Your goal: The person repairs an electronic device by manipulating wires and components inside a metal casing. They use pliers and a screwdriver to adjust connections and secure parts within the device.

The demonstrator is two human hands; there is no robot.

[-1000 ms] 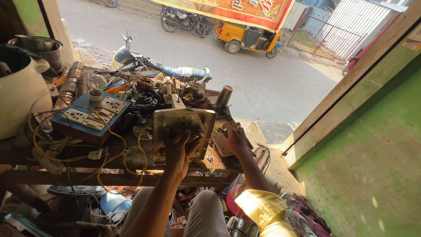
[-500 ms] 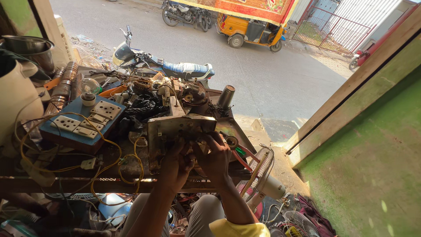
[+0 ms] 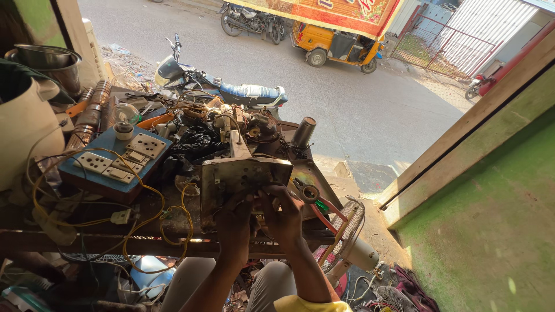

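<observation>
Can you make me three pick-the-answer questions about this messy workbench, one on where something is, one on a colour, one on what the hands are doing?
1. Where are the pliers?
A. right of the hands, on the bench
B. on the blue switch board
C. in the steel pot

2. What colour is the board that carries the white switches and sockets?
A. red
B. blue
C. green

3. What are the left hand and right hand doing?
A. resting in the lap
B. both gripping the metal chassis
C. holding the fan

Answers: 1 A, they lie beside the right hand. 2 B, its edge shows blue. 3 B, both hands clasp its lower edge.
</observation>
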